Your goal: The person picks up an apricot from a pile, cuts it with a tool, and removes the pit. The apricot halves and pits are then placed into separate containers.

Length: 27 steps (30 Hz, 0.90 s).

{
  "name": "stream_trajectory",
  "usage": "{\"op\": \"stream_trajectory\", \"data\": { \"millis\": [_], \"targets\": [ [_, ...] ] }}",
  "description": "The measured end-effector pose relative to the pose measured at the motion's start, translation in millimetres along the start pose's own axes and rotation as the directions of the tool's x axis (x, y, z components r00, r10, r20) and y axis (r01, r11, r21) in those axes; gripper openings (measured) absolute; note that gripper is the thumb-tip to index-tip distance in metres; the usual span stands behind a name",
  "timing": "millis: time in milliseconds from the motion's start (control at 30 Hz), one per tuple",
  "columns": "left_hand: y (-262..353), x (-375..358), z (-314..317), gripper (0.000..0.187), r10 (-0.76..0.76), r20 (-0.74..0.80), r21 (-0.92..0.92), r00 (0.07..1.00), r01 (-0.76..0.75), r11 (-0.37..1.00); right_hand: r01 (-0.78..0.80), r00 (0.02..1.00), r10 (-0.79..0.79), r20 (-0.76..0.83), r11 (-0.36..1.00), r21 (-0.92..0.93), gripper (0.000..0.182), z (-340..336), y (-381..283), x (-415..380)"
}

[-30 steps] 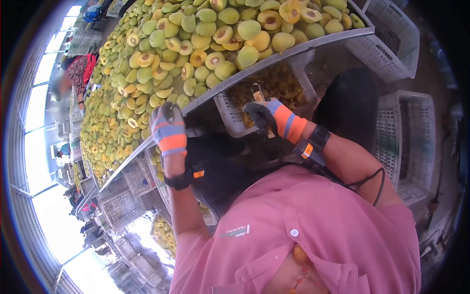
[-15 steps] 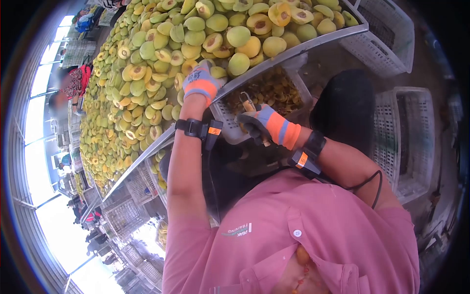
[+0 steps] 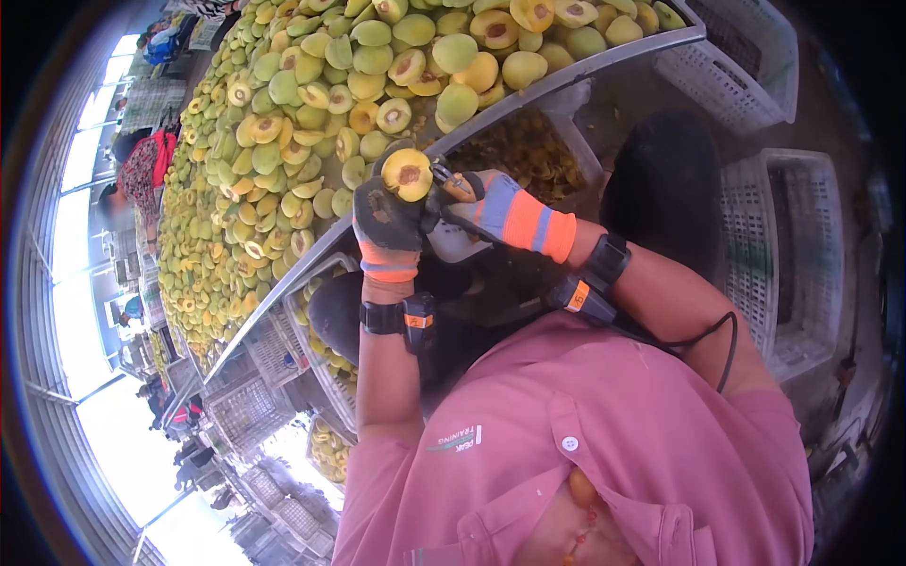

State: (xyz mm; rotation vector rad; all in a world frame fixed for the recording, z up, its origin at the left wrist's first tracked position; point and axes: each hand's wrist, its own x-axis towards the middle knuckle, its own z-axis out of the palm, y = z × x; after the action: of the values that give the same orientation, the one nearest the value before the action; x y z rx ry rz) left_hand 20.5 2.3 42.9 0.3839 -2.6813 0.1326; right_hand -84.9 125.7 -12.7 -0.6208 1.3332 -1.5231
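My left hand (image 3: 387, 219), in a grey and orange work glove, is closed around a halved peach (image 3: 409, 175). The cut yellow face with its brown centre is turned up. Gripped in my gloved right hand (image 3: 510, 215) is a pitting tool (image 3: 459, 186) with a wooden handle and a metal loop. The loop is right at the edge of the peach half. Both hands are close together just in front of the metal rim (image 3: 566, 77) of a table heaped with peach halves (image 3: 311, 123).
Below the rim, a crate (image 3: 587, 160) holds brown and yellow scraps (image 3: 528, 156). White plastic crates stand at right (image 3: 779, 255) and far right top (image 3: 727, 80). A crate of yellow pieces (image 3: 335, 363) is by my left arm. Another person (image 3: 142, 179) is beside the table's left side.
My left hand has come back from the heap to the front of the rim, now with a peach half. My right hand has moved up beside it, bringing the tool's loop to the fruit.
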Motion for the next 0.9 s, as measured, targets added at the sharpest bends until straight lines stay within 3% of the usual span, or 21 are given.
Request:
{"op": "stream_trajectory", "data": {
  "millis": [33, 67, 133, 300, 400, 467, 500, 567, 600, 633, 700, 767, 867, 900],
  "targets": [
    [5.6, -0.7, 1.1, 0.037, -0.144, 0.017, -0.312, 0.989, 0.142, 0.94, -0.005, 1.0, 0.005, -0.001, 1.0, -0.026, 0.02, -1.1, 1.2, -0.3],
    [14.0, -0.8, 3.1, 0.04, -0.273, 0.077, -0.588, 0.959, 0.265, 0.765, -0.009, 1.0, 0.009, -0.003, 0.999, -0.053, 0.02, -3.1, 2.5, -0.9],
    [20.9, 0.3, 5.3, 0.041, -0.33, 0.147, -0.775, 0.932, 0.316, 0.547, -0.033, 0.999, 0.032, -0.013, 0.995, -0.094, 0.02, -6.0, 2.7, -3.0],
    [5.8, -8.7, 29.7, 0.039, -0.107, 0.037, -0.635, 0.994, 0.106, 0.765, -0.169, 0.986, 0.167, -0.025, 0.97, -0.176, 0.021, -8.9, -16.0, -11.5],
    [16.8, -3.7, 23.5, 0.028, -0.101, -0.048, -0.551, 0.994, 0.058, 0.833, -0.179, 0.984, 0.177, -0.025, 0.976, -0.123, 0.025, -8.3, -4.8, -7.2],
    [29.1, -1.4, 21.0, 0.026, -0.262, -0.024, -0.73, 0.965, 0.162, 0.664, -0.162, 0.987, 0.155, -0.053, 0.973, -0.166, 0.027, -9.8, -1.6, -7.1],
    [37.6, -1.8, 20.7, 0.026, -0.395, 0.09, -0.879, 0.914, 0.259, 0.4, -0.153, 0.988, 0.144, -0.063, 0.97, -0.188, 0.028, -9.7, -0.5, -7.5],
    [46.2, -2.6, 23.0, 0.027, -0.476, 0.208, -0.945, 0.855, 0.302, 0.129, -0.11, 0.992, 0.098, -0.074, 0.977, -0.182, 0.029, -9.2, 2.2, -8.3],
    [47.7, -3.4, 26.1, 0.03, -0.469, 0.183, -0.944, 0.864, 0.287, 0.162, -0.088, 0.994, 0.075, -0.08, 0.98, -0.179, 0.029, -9.2, 5.3, -8.1],
    [42.6, -6.8, 30.4, 0.033, -0.386, 0.108, -0.888, 0.916, 0.264, 0.376, -0.088, 0.994, 0.074, -0.079, 0.978, -0.19, 0.029, -9.7, 11.1, -5.9],
    [33.4, -11.9, 37.1, 0.064, -0.204, -0.045, -0.658, 0.978, 0.125, 0.742, -0.088, 0.994, 0.072, -0.08, 0.974, -0.21, 0.029, -10.2, 18.3, -2.0],
    [29.0, -17.5, 41.1, 0.064, -0.139, -0.056, -0.529, 0.989, 0.088, 0.844, -0.122, 0.991, 0.11, -0.071, 0.971, -0.206, 0.03, -10.4, 20.3, -3.0],
    [32.7, -21.3, 35.3, 0.065, -0.216, -0.042, -0.495, 0.975, 0.167, 0.853, -0.084, 0.996, 0.076, -0.049, 0.98, -0.183, 0.032, -9.4, 7.2, -8.1],
    [34.0, -19.6, 36.3, 0.051, -0.239, -0.073, -0.526, 0.968, 0.166, 0.834, -0.056, 0.998, 0.05, -0.039, 0.984, -0.172, 0.032, -9.1, 4.3, -9.1]
  ]
}}
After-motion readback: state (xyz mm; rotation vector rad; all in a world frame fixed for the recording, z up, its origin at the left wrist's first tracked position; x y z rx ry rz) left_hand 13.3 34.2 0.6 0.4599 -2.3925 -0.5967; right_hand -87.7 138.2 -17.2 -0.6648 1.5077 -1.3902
